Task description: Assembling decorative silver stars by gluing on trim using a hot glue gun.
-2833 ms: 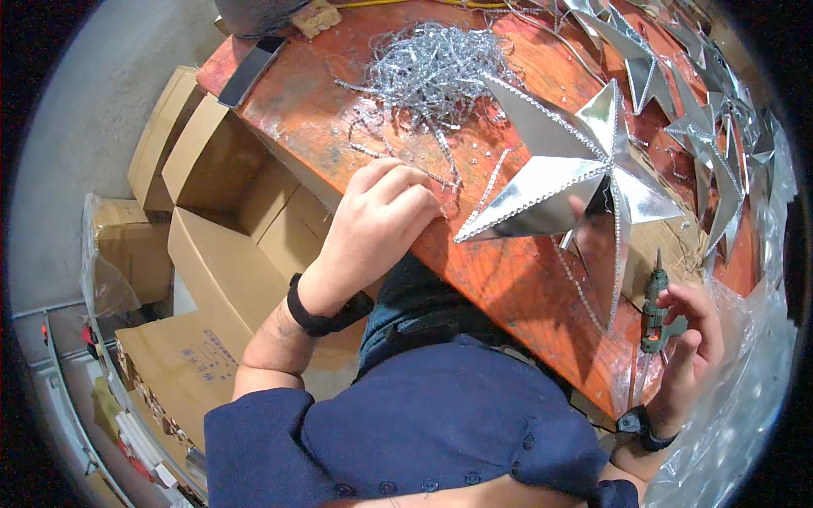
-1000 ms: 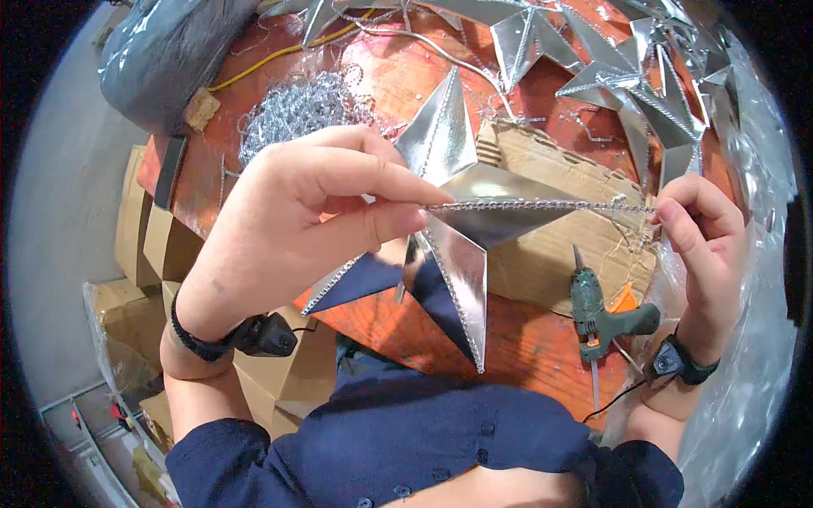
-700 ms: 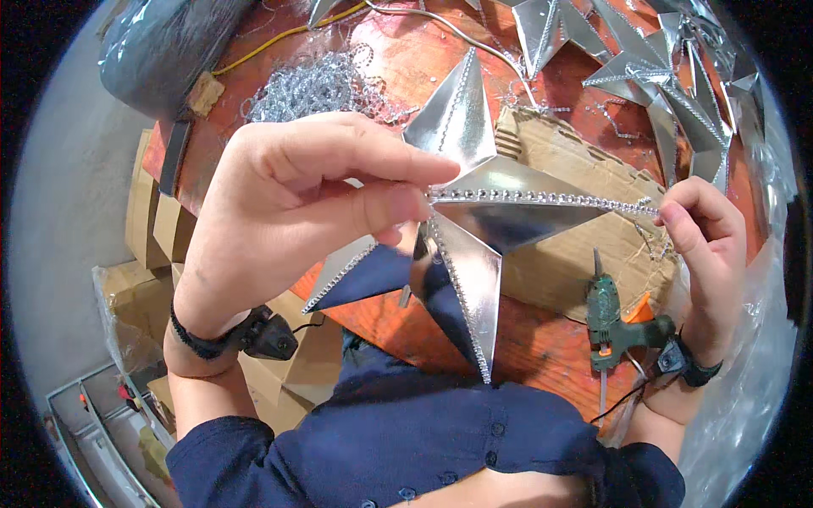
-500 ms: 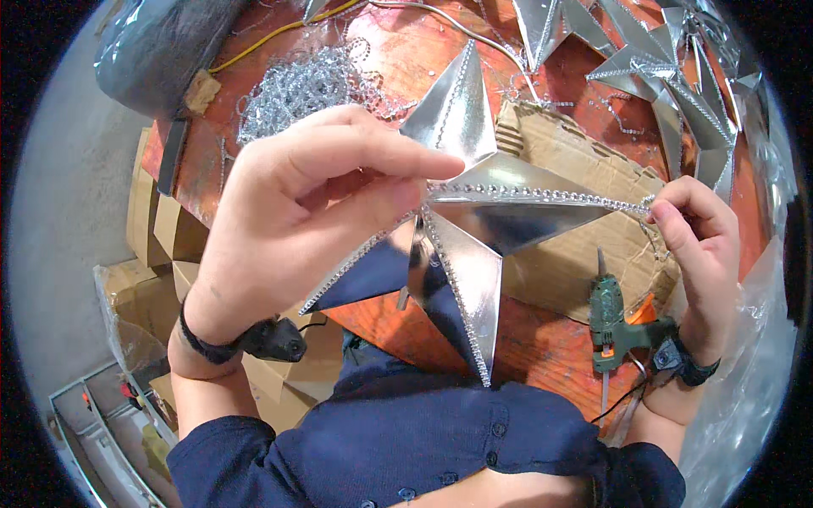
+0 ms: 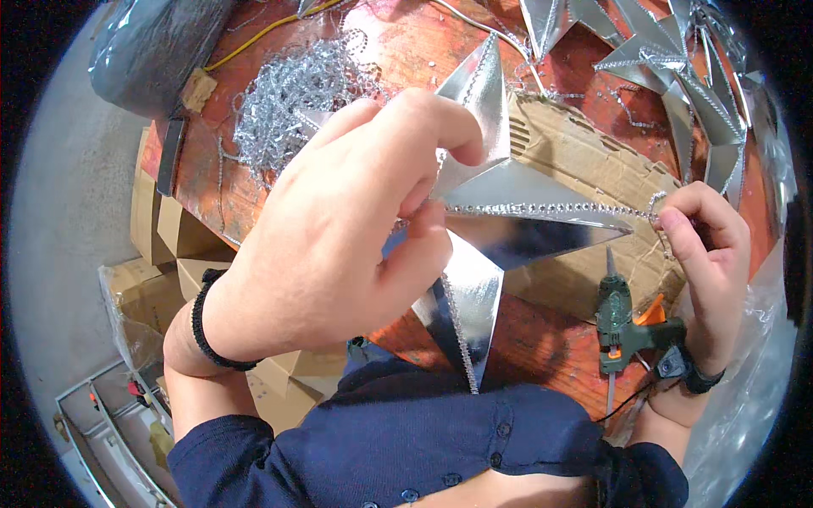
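Observation:
A shiny silver five-pointed star (image 5: 474, 271) with raised facets is held up over the table, lines of rhinestone chain along its ridges. My left hand (image 5: 339, 229) covers its centre and left point, back of the hand upward, fingers curled and thumb low; its exact grip is partly hidden. At the tip of the star's right point, my right hand (image 5: 707, 245) pinches the end of the rhinestone chain (image 5: 559, 207) between thumb and forefinger. That chain runs along the right point's ridge toward my left hand, and a short loose tail curls by my right fingers.
A green hot glue gun (image 5: 616, 322) lies beside my right wrist. Corrugated cardboard (image 5: 584, 161) lies on the red table (image 5: 542, 347) under the star. A tangled heap of silver chain (image 5: 288, 102) is at the far left, more silver stars (image 5: 703, 102) at the far right. Boxes (image 5: 152, 296) stand lower left.
My left hand has rolled over and shifted right across the star's centre, its fingers now curled. The star has tilted slightly clockwise. My right hand keeps its pinch and moved slightly right.

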Tool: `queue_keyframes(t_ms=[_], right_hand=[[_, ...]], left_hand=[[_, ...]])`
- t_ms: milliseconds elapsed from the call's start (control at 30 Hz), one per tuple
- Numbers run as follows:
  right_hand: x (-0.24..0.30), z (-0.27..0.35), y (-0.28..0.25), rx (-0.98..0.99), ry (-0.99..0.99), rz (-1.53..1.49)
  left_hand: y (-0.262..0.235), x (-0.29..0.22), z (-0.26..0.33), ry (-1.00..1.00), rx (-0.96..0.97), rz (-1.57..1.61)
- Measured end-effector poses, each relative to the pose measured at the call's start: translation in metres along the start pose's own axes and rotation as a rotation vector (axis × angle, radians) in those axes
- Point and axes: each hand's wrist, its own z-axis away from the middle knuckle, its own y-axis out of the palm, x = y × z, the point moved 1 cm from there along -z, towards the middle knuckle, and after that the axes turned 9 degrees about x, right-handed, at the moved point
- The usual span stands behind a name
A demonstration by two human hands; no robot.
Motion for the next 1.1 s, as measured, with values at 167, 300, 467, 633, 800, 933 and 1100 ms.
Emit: queue_keyframes(t_ms=[167, 300, 467, 633, 800, 933, 1100], right_hand=[[0.003, 0.003, -0.002, -0.028, 0.011, 0.024], [0.006, 0.007, -0.004, -0.011, 0.073, 0.037], [0.006, 0.009, -0.008, 0.027, 0.037, 0.082], [0.003, 0.011, -0.007, -0.006, 0.038, 0.06], [0.004, 0.013, -0.005, -0.064, 0.105, 0.058], [0.0, 0.004, -0.009, 0.049, 0.068, 0.097], [-0.008, -0.002, -0.011, 0.19, 0.065, 0.07]], left_hand=[[-0.003, 0.003, 0.001, -0.106, -0.029, 0.216], [-0.01, 0.01, 0.003, -0.113, -0.077, 0.271], [-0.002, 0.014, 0.003, -0.08, -0.103, 0.253], [0.003, 0.016, 0.002, -0.093, -0.067, 0.306], [0.009, 0.016, -0.003, -0.083, -0.069, 0.293], [0.014, 0.016, -0.001, -0.123, -0.138, 0.41], [0.017, 0.012, 0.001, -0.184, -0.192, 0.474]])
